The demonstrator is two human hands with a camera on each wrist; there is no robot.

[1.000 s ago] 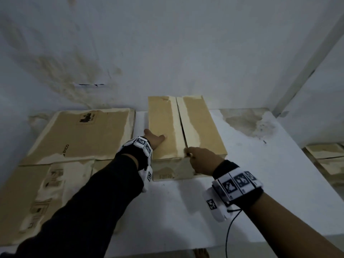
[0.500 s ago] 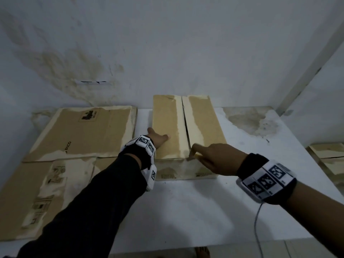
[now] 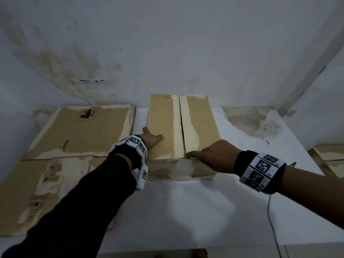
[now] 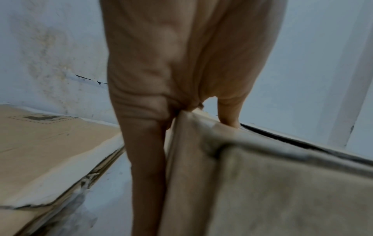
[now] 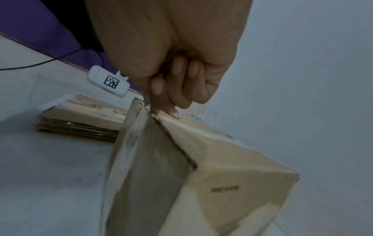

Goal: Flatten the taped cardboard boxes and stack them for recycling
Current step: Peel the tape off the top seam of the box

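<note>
A closed cardboard box stands upright in the middle of the white table, its two top flaps meeting at a centre seam. My left hand lies flat on the left flap, fingers straight. In the left wrist view the thumb runs down the box's left wall. My right hand sits at the front top edge. Its fingers are curled, and the thumb and forefinger tips pinch at the seam's front end, where clear tape runs down the front face.
A stack of flattened boxes lies left of the box, reaching the table's front edge. The stained wall stands right behind the box. More flat cardboard lies lower down at the right. A thin cable hangs from my right wrist.
My right wrist has swung out to the right, so the fingers now point left along the front edge to the seam. The left hand has stayed on the left flap.
</note>
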